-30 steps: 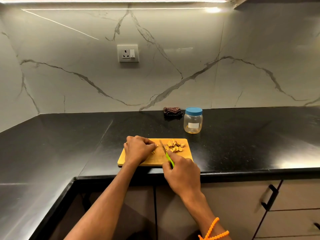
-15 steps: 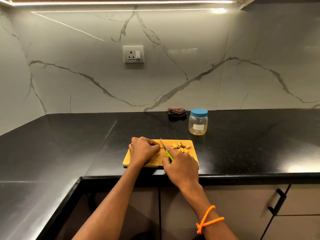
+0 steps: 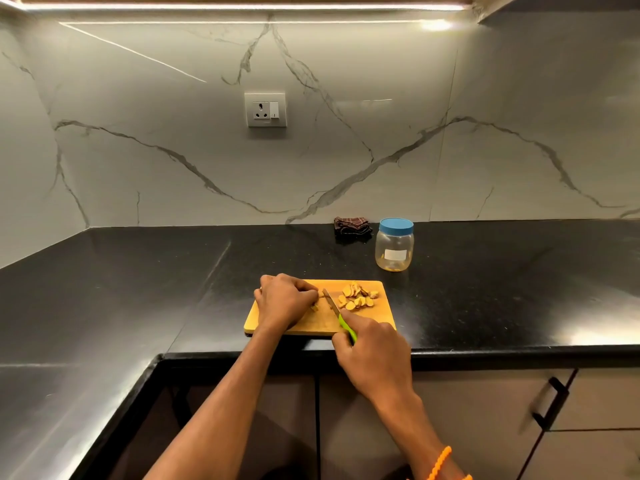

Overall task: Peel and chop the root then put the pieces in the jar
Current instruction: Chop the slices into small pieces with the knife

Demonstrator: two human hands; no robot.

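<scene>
Since the earlier frame the knife (image 3: 331, 302) blade is set closer to the left hand (image 3: 284, 299). The root (image 3: 314, 307), mostly hidden, is pinned on the cutting board (image 3: 320, 323) under curled left fingers. The green handle is gripped by the right hand (image 3: 375, 355). Slices (image 3: 356, 296) are heaped right of the blade. The lidded jar (image 3: 394, 244) is stood behind the board, beside a cloth (image 3: 351, 226).

Both forearms reach forward toward twelve o'clock. The left hand (image 3: 282, 299) lies knuckles up with fingers curled under; the right hand (image 3: 372, 355), at its four o'clock, grips a green-handled knife (image 3: 337, 315).
</scene>
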